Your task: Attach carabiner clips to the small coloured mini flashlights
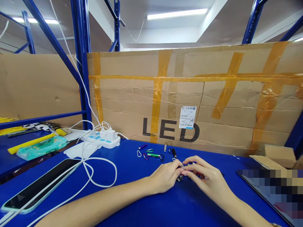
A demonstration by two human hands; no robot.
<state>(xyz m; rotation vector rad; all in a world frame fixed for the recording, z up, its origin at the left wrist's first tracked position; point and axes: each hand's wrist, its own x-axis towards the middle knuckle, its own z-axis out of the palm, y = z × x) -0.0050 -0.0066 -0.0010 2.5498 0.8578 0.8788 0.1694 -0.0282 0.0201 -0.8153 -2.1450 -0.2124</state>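
Observation:
My left hand (167,178) and my right hand (209,178) meet over the blue table, fingertips pinched together around something small that I cannot make out. A bit of silver shows between the fingers, and something red lies under my right hand. Small dark and metal parts (180,178) sit just below the fingertips, partly hidden. Beyond my hands lie a green mini flashlight (153,155) with a black carabiner (162,158), a purple tube (143,146), a silver cylinder (165,148), a black tube (174,153), and small silver (139,153), purple (145,156) and green (150,150) carabiners.
On the left, white cables (104,159) loop over a phone (40,184) and run to a power strip (111,142). A cardboard wall (127,104) stands behind the table (132,208). At right are a dark-edged flat screen (262,195), pixelated, and a cardboard box (279,156).

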